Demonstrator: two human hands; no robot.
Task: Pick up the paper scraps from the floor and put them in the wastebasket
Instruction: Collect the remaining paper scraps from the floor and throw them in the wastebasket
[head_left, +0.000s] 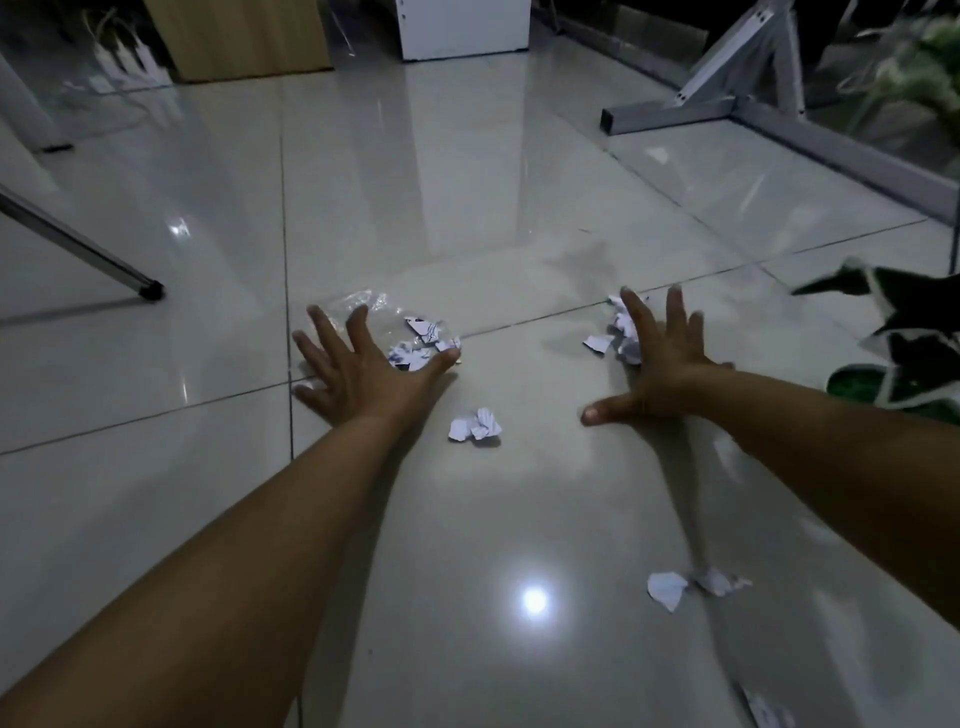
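Note:
White paper scraps lie scattered on the glossy grey tile floor. One printed cluster sits on a clear plastic film, just beyond my left hand, whose fingers are spread flat above the floor. A second cluster lies under the fingertips of my right hand, also spread wide. A crumpled scrap rests between the two hands. Two more scraps lie nearer me on the right, and another at the bottom edge. No wastebasket is in view.
A metal frame base stands at the back right. A chair or table leg ends at the left. A leafy plant is at the right edge. A wooden cabinet and a white box stand at the back.

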